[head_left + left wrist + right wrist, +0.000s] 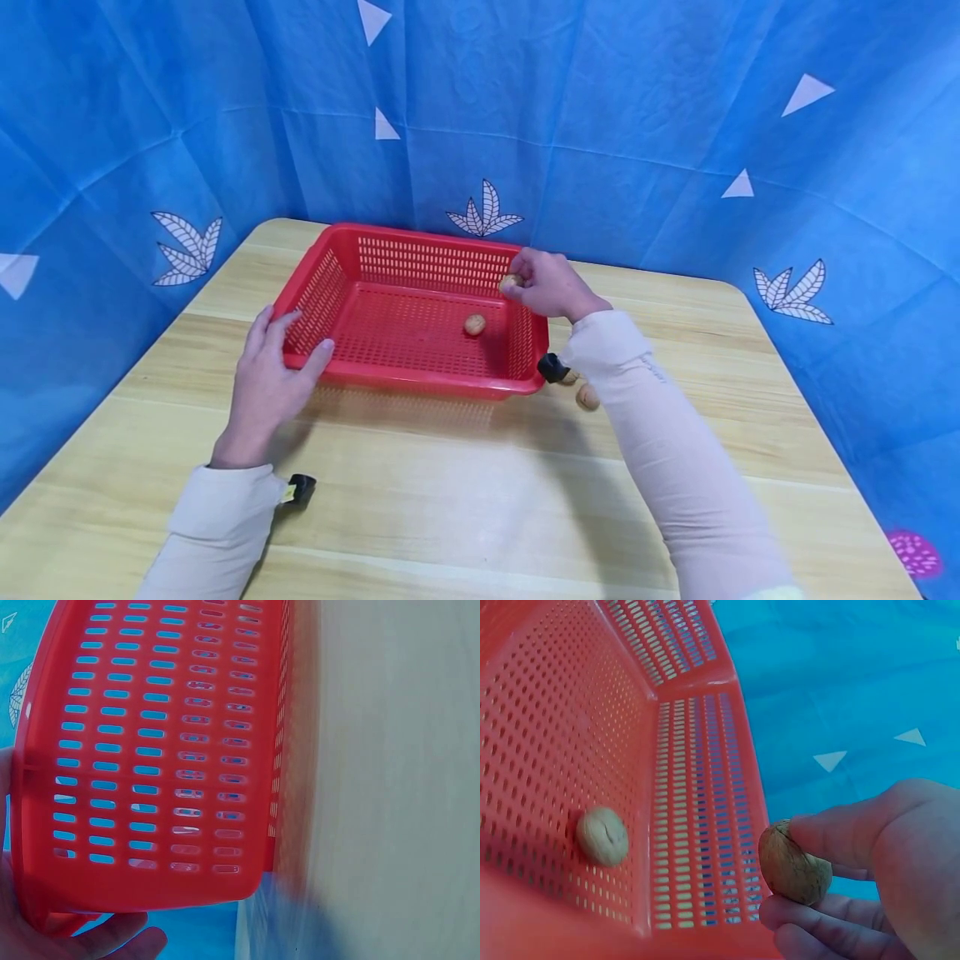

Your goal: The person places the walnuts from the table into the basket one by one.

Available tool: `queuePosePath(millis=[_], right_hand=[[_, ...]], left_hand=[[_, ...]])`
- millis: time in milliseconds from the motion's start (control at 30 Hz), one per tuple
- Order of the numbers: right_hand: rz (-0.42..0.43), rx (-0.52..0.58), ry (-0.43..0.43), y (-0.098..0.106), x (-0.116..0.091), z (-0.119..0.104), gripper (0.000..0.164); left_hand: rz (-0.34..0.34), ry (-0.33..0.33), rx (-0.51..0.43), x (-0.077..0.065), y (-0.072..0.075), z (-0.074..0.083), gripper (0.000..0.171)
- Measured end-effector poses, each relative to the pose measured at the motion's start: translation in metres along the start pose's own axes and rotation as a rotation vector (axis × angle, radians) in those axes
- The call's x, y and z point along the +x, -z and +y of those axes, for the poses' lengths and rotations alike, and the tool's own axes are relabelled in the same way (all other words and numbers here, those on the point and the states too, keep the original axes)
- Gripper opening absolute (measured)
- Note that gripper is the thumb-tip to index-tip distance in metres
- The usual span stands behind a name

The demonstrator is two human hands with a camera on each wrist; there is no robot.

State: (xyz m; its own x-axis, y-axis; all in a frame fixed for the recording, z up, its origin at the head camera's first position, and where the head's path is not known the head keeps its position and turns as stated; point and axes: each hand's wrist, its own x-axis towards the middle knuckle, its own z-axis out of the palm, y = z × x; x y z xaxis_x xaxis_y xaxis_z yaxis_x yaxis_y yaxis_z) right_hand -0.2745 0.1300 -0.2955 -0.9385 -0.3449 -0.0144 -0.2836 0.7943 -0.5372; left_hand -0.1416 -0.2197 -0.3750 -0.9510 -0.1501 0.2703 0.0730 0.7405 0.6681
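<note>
Creased blue curtain (637, 167) behind and on both sides, printed white triangles (806, 94), white leaves (491, 202), pink dotted shape (913, 554), pale wood-grain worktop (390, 533) with rounded far corners (727, 292), soft glare (480, 492).

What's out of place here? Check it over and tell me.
Nothing looks damaged. Mildly odd: at least two walnuts lie loose on the table, outside the right front corner of the basket, whereas one walnut sits inside and the right hand holds another walnut.
</note>
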Motion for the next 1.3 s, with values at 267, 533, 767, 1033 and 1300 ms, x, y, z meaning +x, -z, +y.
queuePosePath(millis=[267, 533, 767, 1033, 1300], right_hand=[[-0.059, 0.005, -0.002, -0.009, 0.007, -0.011, 0.028], [-0.11, -0.033, 0.038, -0.016, 0.013, -0.021, 0.025], [-0.16, -0.024, -0.001, -0.022, 0.016, -0.027, 0.026], [-0.15, -0.016, 0.002, -0.023, 0.015, -0.027, 0.02], [-0.113, -0.024, 0.004, -0.018, 0.012, -0.023, 0.023]], left_hand=[[-0.001, 0.004, -0.007, -0.001, 0.001, 0.001, 0.072], [-0.007, 0.007, 0.002, 0.0, 0.002, 0.001, 0.072], [-0.008, 0.01, -0.004, 0.0, 0.003, 0.002, 0.072], [-0.008, 0.007, -0.01, 0.001, 0.003, 0.003, 0.072], [-0.009, 0.004, -0.01, 0.001, 0.004, 0.003, 0.073]])
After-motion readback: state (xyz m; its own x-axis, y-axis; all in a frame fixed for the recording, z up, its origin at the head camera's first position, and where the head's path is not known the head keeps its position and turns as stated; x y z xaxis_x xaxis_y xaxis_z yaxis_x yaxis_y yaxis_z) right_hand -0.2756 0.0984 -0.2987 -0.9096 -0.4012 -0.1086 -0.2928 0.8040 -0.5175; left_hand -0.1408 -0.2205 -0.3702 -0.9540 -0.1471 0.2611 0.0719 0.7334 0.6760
